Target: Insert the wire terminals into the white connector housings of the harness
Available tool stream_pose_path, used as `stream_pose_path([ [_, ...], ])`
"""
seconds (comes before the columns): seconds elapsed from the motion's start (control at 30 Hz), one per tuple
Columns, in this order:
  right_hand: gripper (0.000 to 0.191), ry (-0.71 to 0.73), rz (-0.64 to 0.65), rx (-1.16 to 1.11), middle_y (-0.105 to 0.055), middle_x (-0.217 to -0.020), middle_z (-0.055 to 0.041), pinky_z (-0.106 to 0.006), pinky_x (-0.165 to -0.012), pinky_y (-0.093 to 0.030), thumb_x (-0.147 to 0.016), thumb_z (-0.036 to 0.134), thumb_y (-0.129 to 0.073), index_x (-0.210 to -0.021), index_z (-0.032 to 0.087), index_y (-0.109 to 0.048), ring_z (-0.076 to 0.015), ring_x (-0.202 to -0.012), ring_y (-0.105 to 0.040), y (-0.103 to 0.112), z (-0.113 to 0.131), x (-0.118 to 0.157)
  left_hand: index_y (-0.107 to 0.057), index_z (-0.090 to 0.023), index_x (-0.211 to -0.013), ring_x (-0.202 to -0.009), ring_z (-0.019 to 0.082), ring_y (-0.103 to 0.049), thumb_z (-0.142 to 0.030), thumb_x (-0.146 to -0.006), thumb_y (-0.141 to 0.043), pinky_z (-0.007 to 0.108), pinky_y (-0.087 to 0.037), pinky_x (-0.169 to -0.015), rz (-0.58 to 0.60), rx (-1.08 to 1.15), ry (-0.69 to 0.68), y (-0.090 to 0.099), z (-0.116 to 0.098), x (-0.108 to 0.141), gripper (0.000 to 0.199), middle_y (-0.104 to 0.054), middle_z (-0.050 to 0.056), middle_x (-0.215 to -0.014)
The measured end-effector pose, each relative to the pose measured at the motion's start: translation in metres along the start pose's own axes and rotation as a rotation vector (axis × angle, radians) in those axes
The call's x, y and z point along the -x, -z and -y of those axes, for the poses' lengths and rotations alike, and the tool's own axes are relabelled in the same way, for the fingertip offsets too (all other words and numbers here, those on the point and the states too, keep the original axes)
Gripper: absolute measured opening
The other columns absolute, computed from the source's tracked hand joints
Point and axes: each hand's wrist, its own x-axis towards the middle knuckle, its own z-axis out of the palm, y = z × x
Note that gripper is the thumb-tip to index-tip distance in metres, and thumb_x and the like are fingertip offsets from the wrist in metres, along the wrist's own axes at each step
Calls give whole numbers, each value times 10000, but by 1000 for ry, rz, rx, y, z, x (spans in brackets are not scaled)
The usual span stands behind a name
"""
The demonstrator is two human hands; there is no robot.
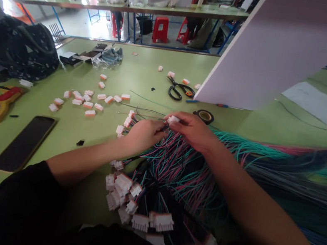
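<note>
Between the thumb and fingers of my right hand [195, 130] is a small white connector housing [172, 120]. Just left of it and slightly lower, my left hand [143, 136] is closed in a pinch on thin wires by the housing; its fingertips are partly hidden. Under both hands spreads a thick bundle of teal, pink and dark wires [181, 168], running off to the right. White connectors [123, 185] on wire ends are heaped at the bundle's near left. A few more wired connectors [127, 122] lie beside my left hand.
Loose white-and-orange connectors [88, 104] are scattered on the green table at left. Black-handled scissors [176, 89] and a tape roll [204, 116] lie beyond my hands, near a white upright panel [258, 50]. A phone [24, 143], crimping pliers [3, 105] and dark bag [21, 47] are leftward.
</note>
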Motion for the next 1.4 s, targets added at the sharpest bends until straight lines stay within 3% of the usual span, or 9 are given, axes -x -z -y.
stream_pose_path([
  [0.1,204,-34,70,-313,-635,-781,23,-264,-695,-454,-624,381,-746,-763,243,-688,-114,-739,-570,1,-9,3,-535,-164,-700,-537,76,-429,-218,-727,-616,229,-321,-526,-23,119,29,-2,2,4,101,-509,-41,-599],
  [0.2,185,-36,126,-435,-632,-802,33,-236,-690,-454,-607,327,-772,-767,264,-704,-93,-747,-570,5,-13,6,-508,-171,-694,-541,71,-435,-208,-703,-644,223,-333,-528,-38,220,59,-2,2,6,141,-506,-53,-601],
  [0.6,168,52,219,-417,-629,-899,32,-266,-753,-467,-596,307,-773,-640,240,-625,-96,-782,-574,11,-20,10,-510,-163,-608,-511,59,-412,-229,-716,-665,226,-320,-510,-96,309,-17,-6,3,15,201,-509,-53,-549],
  [0.77,255,52,88,-308,-601,-763,22,-368,-807,-461,-585,418,-747,-680,248,-584,-148,-761,-575,9,-14,10,-554,-145,-569,-487,64,-395,-346,-789,-569,233,-296,-498,5,112,14,41,11,7,298,-502,-30,-508],
  [0.9,311,9,40,-287,-586,-746,14,-391,-803,-451,-582,459,-722,-753,252,-566,-168,-749,-569,3,-7,9,-638,-141,-799,-650,100,-530,-321,-768,-549,228,-365,-612,1,-52,46,79,42,1,203,-638,21,-740],
  [1.0,309,8,32,-225,-565,-730,16,-365,-749,-461,-591,421,-717,-772,240,-544,-159,-715,-550,-7,-4,7,-592,-143,-1076,-799,157,-576,-365,-663,-644,238,-409,-673,249,-119,60,78,68,3,471,-647,85,-1005],
  [1.07,297,1,14,-113,-569,-730,17,-355,-735,-469,-587,368,-723,-773,235,-535,-157,-708,-549,-17,-3,6,-491,-138,-1225,-906,185,-577,-349,-601,-683,238,-431,-726,329,-74,31,69,79,7,687,-585,126,-1173],
  [1.27,188,-78,37,305,-646,-918,-71,-439,-853,-453,-662,356,-613,-772,209,-572,-247,-894,-592,-38,1,3,-406,-66,-1270,-947,207,-568,-297,-565,-665,239,-451,-727,302,18,31,55,82,22,786,-531,171,-1186],
  [1.4,189,-27,53,473,-644,-1037,-93,-456,-899,-422,-713,319,-522,-854,208,-584,-270,-999,-572,-43,0,-2,-337,-108,-1325,-955,207,-564,-307,-575,-660,247,-452,-726,288,89,-8,56,87,26,840,-519,161,-1213],
])
